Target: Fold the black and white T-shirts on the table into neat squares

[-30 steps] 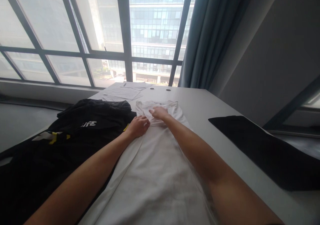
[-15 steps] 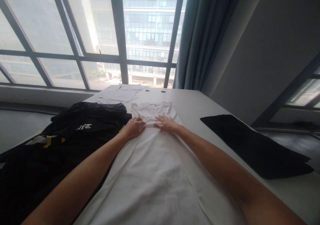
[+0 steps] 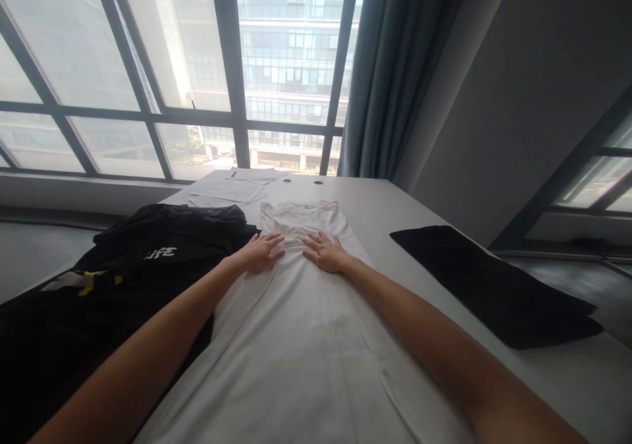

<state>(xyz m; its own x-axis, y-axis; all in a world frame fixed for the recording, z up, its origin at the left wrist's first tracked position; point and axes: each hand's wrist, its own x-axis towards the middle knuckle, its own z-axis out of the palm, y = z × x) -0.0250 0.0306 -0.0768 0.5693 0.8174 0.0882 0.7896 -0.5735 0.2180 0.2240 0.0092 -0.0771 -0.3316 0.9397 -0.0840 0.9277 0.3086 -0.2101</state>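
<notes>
A white shirt [image 3: 306, 325] lies lengthwise down the middle of the table, its collar end away from me and its sides folded inward. My left hand [image 3: 263, 251] rests flat on its left part near the collar end, fingers spread. Across from it, my right hand [image 3: 323, 251] presses flat on the cloth with its fingers apart. A small gap separates the fingertips, and the fabric between and beyond them is slightly wrinkled. Neither hand grips anything.
Black garments [image 3: 143, 286] with white lettering are heaped on the left, touching the white shirt. A folded black cloth [image 3: 488, 286] lies on the right of the white table [image 3: 385, 207]. Papers [image 3: 227, 187] are at the far end, before the windows and a curtain [image 3: 390, 82].
Both hands have flattened and spread their fingers on the white shirt, where they were more bunched at a crease. The crease under them looks smoother. The view has shifted slightly.
</notes>
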